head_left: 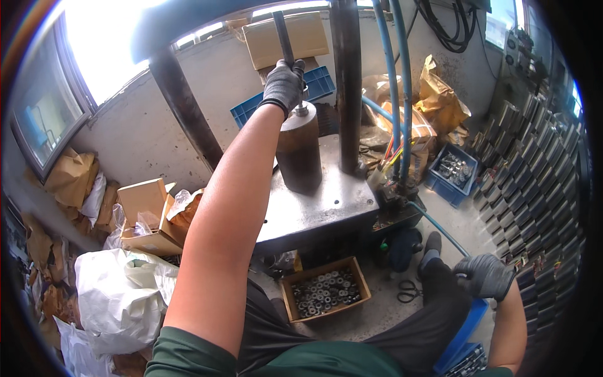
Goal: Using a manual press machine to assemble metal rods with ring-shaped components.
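Observation:
My left hand [284, 85], in a grey knit glove, reaches far forward and is closed round a dark metal bar [282, 34] that sticks up above the fist. Just below it a thick steel cylinder [299, 157] stands upright on the press's metal bed [320, 207], with a shiny fitting [301, 109] on top. Low at the right, my right hand [485, 276], gloved too, is curled at the near end of a thin blue rod [440, 227]. That rod slants down from the machine's side. The right palm and some fingertips are hidden.
Dark press columns [347, 88] flank the bed. Beneath it sits a wooden box [361, 292] of metal rings, with scissors [409, 291] on the floor. Blue hoses [405, 94] hang right; a blue crate [449, 195] holds metal parts beside stacked metal pieces [534, 182]. White sacks [119, 295] lie left.

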Demonstrator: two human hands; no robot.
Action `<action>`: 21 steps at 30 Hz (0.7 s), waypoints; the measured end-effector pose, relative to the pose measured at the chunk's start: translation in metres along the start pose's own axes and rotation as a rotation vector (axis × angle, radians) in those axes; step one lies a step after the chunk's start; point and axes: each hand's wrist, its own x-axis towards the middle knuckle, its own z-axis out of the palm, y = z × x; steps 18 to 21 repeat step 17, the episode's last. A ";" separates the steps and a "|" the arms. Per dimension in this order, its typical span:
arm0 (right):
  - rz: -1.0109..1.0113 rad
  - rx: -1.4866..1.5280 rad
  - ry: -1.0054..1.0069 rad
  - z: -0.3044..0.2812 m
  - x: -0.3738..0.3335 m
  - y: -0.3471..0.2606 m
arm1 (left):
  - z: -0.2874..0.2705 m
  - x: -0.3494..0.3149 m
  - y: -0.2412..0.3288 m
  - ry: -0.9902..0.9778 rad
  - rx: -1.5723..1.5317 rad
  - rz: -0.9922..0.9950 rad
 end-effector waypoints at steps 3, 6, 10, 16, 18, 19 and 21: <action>-0.045 -0.030 0.088 0.016 0.000 -0.010 | 0.003 0.007 -0.009 0.060 0.033 0.020; -0.015 0.000 0.100 0.000 0.005 -0.013 | 0.002 0.001 -0.006 0.046 0.005 0.005; -0.020 0.022 0.180 -0.020 0.013 -0.018 | 0.000 -0.008 0.000 0.037 -0.072 -0.017; 0.057 -0.043 -0.022 -0.017 0.013 -0.015 | -0.003 0.001 -0.009 0.055 0.011 0.010; 0.055 -0.115 -0.137 -0.016 0.014 -0.013 | -0.001 0.001 -0.006 0.049 0.005 0.002; 0.055 -0.115 -0.137 -0.016 0.014 -0.013 | -0.001 0.001 -0.006 0.049 0.005 0.002; 0.055 -0.115 -0.137 -0.016 0.014 -0.013 | -0.001 0.001 -0.006 0.049 0.005 0.002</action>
